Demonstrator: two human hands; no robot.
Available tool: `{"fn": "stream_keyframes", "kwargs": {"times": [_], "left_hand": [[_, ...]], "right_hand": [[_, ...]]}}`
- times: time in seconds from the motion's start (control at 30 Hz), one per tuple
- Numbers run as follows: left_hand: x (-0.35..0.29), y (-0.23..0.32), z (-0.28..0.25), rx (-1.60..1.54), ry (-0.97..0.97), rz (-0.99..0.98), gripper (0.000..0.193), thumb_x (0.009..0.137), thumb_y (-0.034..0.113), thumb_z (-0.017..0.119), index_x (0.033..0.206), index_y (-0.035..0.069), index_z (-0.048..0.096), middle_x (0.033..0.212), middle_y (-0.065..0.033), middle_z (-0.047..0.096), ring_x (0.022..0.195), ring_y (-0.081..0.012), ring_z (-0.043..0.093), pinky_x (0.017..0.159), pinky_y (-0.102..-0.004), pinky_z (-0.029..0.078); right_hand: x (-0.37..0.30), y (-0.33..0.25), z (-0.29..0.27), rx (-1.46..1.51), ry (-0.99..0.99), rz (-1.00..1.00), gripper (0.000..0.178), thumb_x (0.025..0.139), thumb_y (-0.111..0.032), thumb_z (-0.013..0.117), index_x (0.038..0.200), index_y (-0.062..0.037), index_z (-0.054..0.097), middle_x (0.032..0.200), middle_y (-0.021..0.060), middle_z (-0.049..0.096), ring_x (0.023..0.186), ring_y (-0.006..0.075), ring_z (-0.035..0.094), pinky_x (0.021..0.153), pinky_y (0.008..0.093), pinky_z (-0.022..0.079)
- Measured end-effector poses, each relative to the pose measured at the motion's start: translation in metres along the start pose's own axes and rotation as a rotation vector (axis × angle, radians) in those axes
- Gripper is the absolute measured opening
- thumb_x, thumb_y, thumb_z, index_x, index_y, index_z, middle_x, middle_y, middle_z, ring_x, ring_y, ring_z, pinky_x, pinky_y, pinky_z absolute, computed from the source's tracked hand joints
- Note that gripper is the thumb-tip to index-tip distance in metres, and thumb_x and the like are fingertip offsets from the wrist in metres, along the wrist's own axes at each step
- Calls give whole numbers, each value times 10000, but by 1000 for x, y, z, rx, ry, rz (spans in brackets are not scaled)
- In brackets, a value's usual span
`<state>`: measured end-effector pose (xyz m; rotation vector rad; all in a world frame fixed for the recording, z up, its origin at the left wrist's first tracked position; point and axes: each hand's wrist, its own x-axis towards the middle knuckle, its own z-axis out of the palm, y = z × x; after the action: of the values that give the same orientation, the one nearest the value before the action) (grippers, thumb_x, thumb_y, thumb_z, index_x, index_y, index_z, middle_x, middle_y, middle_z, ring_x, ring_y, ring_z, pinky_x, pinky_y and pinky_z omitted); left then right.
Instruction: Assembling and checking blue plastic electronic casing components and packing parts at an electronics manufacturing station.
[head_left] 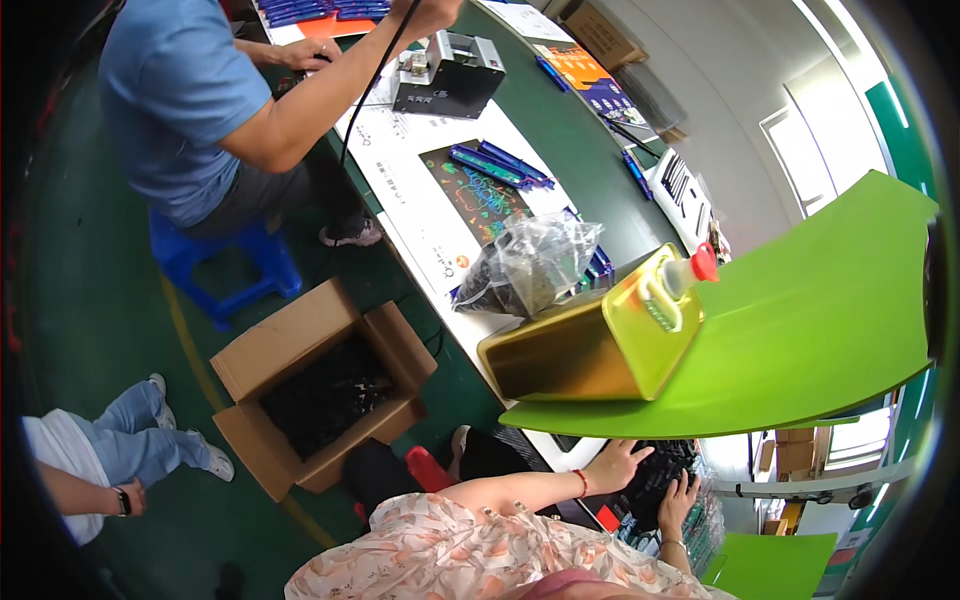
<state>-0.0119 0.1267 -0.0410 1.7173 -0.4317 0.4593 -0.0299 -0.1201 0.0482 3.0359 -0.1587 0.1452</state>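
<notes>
My left hand (617, 467), with a red band at its wrist, rests over a heap of small black parts (650, 470) on the table. Its fingers are stretched out. Beside it on the right, my right hand (677, 505) lies on the same heap with its fingers spread. I see nothing gripped in either hand; the parts are too small and dark to tell their kind. A small red piece (608, 517) lies below my left hand. Clear plastic wrapping (708, 515) with parts under it is just right of my right hand.
A bright green panel (800, 310) juts over the table, bearing a gold metal can (570, 350) with a red cap. Behind are a clear plastic bag (530, 265) and blue pens (500, 165). An open cardboard box (290, 350) stands on the floor. A co-worker (180, 100) sits far left; another person (90, 460) is nearer.
</notes>
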Motion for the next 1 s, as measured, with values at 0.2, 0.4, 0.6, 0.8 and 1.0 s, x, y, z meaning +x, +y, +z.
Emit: {"fn": "stream_keyframes", "kwargs": {"times": [0.2, 0.4, 0.6, 0.8, 1.0], "left_hand": [[-8, 14, -26, -46, -231, -64, 505, 835, 60, 600, 1339, 18, 601, 1431, -287, 426, 1376, -468, 366, 1162, -528, 294], [-7, 11, -24, 2, -151, -19, 472, 836, 22, 582, 1306, 2, 619, 1448, -245, 448, 1388, -428, 380, 1157, -520, 304], [-7, 21, -38, -26, -205, -81, 491, 859, 38, 573, 1349, 11, 570, 1439, -243, 452, 1363, -425, 408, 1142, -512, 326], [0, 23, -45, -83, -241, -142, 489, 872, 37, 539, 1360, 11, 549, 1397, -259, 493, 1320, -436, 453, 1111, -496, 368], [4, 22, -49, -96, -362, -162, 444, 859, 32, 532, 1298, -14, 581, 1285, -276, 578, 1212, -427, 545, 1049, -490, 422]], "right_hand": [[2, 4, -12, 14, -65, -7, 459, 1039, -271, 489, 1460, -90, 464, 1572, 276, 270, 1423, 457, 316, 1171, 493, 279], [0, -13, -15, 48, 25, -72, 507, 1023, -302, 518, 1481, -96, 446, 1584, 255, 272, 1443, 434, 295, 1187, 497, 244], [-6, -26, -20, -24, -189, 29, 659, 1001, -390, 547, 1556, -118, 318, 1631, 168, 229, 1481, 431, 217, 1199, 539, 195], [-2, -56, -47, -2, -268, 134, 673, 1002, -409, 545, 1557, -110, 309, 1640, 167, 204, 1491, 427, 196, 1182, 582, 197], [2, -51, -45, 48, -414, -61, 735, 976, -443, 585, 1566, -123, 285, 1644, 187, 154, 1512, 435, 128, 1120, 703, 201]]}}
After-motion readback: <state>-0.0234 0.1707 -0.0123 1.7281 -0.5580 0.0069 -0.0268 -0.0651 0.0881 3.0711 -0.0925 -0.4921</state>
